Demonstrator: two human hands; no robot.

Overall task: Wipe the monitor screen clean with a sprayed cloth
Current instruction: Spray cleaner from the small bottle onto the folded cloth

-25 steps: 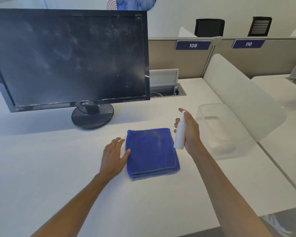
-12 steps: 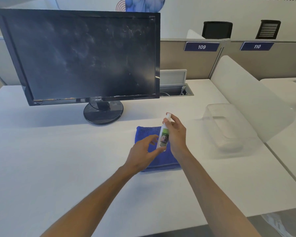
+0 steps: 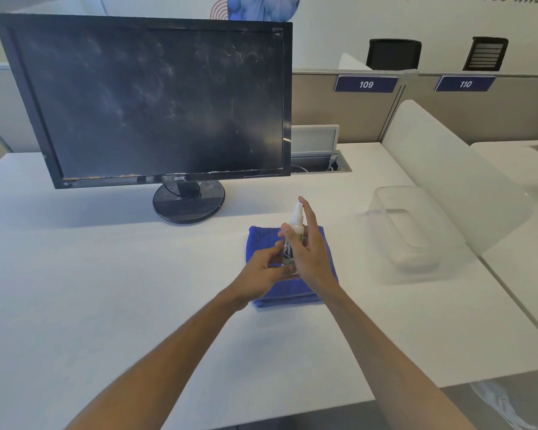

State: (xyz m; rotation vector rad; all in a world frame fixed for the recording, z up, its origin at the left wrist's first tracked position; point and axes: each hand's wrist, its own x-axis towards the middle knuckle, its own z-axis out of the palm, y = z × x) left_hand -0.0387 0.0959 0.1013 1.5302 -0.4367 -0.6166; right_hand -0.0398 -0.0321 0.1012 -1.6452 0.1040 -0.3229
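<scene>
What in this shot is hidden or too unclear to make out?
Head view only:
- Spray bottle label: too small and blurred to read; its base is hidden by both hands.
- Blue cloth: middle covered by the left hand and right hand, so dampness is unknowable.
- Monitor stand neck: hidden by its bezel.
- Wall lettering: cut off by the top edge.

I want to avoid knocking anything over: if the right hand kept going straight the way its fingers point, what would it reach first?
Probably bare desk, then the monitor, likely its round base. The right hand points up and away, holding the spray bottle; depth is uncertain.
</scene>
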